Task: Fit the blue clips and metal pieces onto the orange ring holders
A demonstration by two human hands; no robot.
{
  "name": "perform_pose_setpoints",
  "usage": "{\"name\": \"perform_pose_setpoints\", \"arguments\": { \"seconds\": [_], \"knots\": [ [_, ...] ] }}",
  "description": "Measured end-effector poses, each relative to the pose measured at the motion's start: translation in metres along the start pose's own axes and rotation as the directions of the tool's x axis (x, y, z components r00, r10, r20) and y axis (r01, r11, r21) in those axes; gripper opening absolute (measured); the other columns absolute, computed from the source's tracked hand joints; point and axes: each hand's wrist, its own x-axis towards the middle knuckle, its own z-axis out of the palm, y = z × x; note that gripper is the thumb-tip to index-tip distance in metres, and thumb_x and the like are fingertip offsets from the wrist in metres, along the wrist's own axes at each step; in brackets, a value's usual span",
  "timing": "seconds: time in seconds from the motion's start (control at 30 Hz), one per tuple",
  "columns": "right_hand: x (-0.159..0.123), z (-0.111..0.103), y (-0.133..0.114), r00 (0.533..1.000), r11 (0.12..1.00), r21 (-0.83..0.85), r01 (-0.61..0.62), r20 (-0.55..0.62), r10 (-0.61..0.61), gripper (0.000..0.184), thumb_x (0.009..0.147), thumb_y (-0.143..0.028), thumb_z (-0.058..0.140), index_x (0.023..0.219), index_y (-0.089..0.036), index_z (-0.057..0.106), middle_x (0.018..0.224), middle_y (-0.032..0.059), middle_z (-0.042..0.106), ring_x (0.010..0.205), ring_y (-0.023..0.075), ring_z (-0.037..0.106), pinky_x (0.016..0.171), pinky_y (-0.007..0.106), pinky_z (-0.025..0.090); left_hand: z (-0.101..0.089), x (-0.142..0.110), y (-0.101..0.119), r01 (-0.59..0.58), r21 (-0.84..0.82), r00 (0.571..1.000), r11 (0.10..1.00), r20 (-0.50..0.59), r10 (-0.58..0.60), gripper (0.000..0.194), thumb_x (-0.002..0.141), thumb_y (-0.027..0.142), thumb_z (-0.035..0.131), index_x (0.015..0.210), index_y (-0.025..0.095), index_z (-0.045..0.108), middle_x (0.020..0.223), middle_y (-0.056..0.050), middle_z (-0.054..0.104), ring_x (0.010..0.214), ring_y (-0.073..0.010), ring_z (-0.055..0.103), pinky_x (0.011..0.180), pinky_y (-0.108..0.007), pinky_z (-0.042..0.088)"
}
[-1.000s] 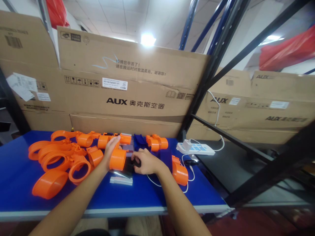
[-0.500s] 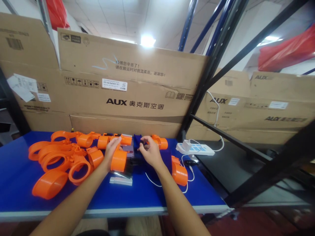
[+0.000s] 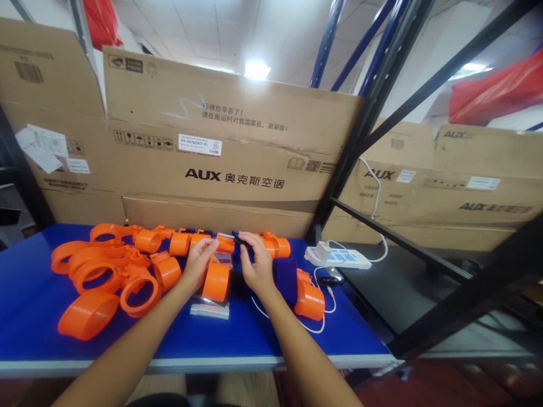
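Note:
My left hand (image 3: 198,263) is closed on an orange plastic ring part (image 3: 217,282), whose wide ring hangs beside the fingers. Between thumb and fingers my right hand (image 3: 258,264) pinches a small black piece (image 3: 238,241), close to the upper end of the orange part; whether the two touch I cannot tell. Under the hands lie a dark flat item, partly hidden, and a silver-grey strip (image 3: 210,311). More orange ring parts stand behind my hands, some partly covered by them.
Several orange rings (image 3: 88,315) crowd the left of the blue table (image 3: 178,345). To the right are another orange part (image 3: 310,302), a dark blue block (image 3: 286,280), white cables and a power strip (image 3: 338,257). Cardboard (image 3: 237,152) walls the back; a black rack post (image 3: 343,175) rises right.
My right hand has brought the black piece up and left toward the orange part. My left hand has shifted slightly right with the part, turning it a little.

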Motion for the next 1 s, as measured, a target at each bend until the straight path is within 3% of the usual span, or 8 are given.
{"name": "perform_pose_setpoints", "arguments": {
  "seconds": [0.17, 0.37, 0.67, 0.8, 0.9, 1.0],
  "knots": [
    [0.0, 0.003, 0.001, 0.999, 0.999, -0.029, 0.037, -0.026, -0.038, 0.024, 0.096, -0.021, 0.056, 0.117, -0.024, 0.066, 0.12, 0.0105, 0.068, 0.115, 0.0251, 0.063, 0.101, 0.045, 0.051, 0.001, -0.002, -0.004, -0.014, 0.095, 0.998, 0.995, 0.057, 0.009, 0.045, 0.075, 0.054, 0.079, 0.099, 0.019, 0.063, 0.056, 0.002, 0.063, 0.047, -0.0135, 0.058, 0.051, -0.023, 0.046],
    [-0.001, 0.003, 0.0, 0.997, 0.988, -0.134, 0.072, 0.037, -0.067, 0.018, 0.095, -0.021, 0.06, 0.109, -0.025, 0.069, 0.112, 0.0076, 0.073, 0.111, 0.0261, 0.063, 0.1, 0.048, 0.048, 0.003, -0.004, -0.005, -0.016, 0.091, 0.995, 0.996, 0.095, 0.007, 0.046, 0.075, 0.052, 0.08, 0.103, 0.019, 0.064, 0.06, 0.0, 0.067, 0.048, -0.0142, 0.06, 0.051, -0.023, 0.046],
    [-0.003, 0.006, 0.005, 0.996, 0.996, -0.056, 0.064, 0.069, -0.06, 0.023, 0.096, -0.02, 0.058, 0.114, -0.025, 0.07, 0.119, 0.0086, 0.071, 0.112, 0.0234, 0.066, 0.1, 0.043, 0.051, 0.004, -0.003, -0.007, -0.02, 0.061, 0.997, 0.998, 0.069, 0.015, 0.046, 0.072, 0.048, 0.084, 0.101, 0.019, 0.064, 0.065, 0.001, 0.067, 0.048, -0.0126, 0.058, 0.051, -0.023, 0.047],
    [0.0, 0.001, 0.008, 0.998, 0.999, -0.029, 0.038, 0.055, -0.037, 0.03, 0.096, -0.018, 0.051, 0.119, -0.026, 0.068, 0.123, 0.0086, 0.069, 0.116, 0.023, 0.064, 0.101, 0.042, 0.052, 0.005, -0.004, -0.002, -0.016, -0.03, 1.0, 0.999, 0.017, 0.017, 0.041, 0.073, 0.048, 0.084, 0.095, 0.018, 0.065, 0.059, 0.003, 0.063, 0.047, -0.0112, 0.057, 0.049, -0.021, 0.046],
    [0.003, -0.007, 0.012, 0.999, 0.993, -0.12, -0.021, -0.038, 0.017, 0.035, 0.093, -0.013, 0.045, 0.118, -0.024, 0.067, 0.119, 0.0085, 0.07, 0.113, 0.0238, 0.064, 0.101, 0.043, 0.05, 0.006, -0.004, 0.005, 0.019, -0.139, 0.999, 0.99, -0.034, -0.024, 0.041, 0.071, 0.048, 0.085, 0.089, 0.017, 0.065, 0.063, 0.001, 0.066, 0.05, -0.0128, 0.061, 0.049, -0.022, 0.048],
    [0.004, -0.013, 0.018, 0.993, 0.937, -0.331, -0.113, -0.069, 0.095, 0.039, 0.085, -0.011, 0.048, 0.119, -0.021, 0.066, 0.116, 0.0094, 0.07, 0.115, 0.0272, 0.058, 0.103, 0.046, 0.044, 0.006, -0.003, 0.011, 0.07, -0.205, 0.992, 0.976, -0.087, -0.089, 0.045, 0.071, 0.05, 0.084, 0.094, 0.015, 0.068, 0.076, -0.006, 0.073, 0.06, -0.0208, 0.07, 0.054, -0.029, 0.056]
  ]
}}
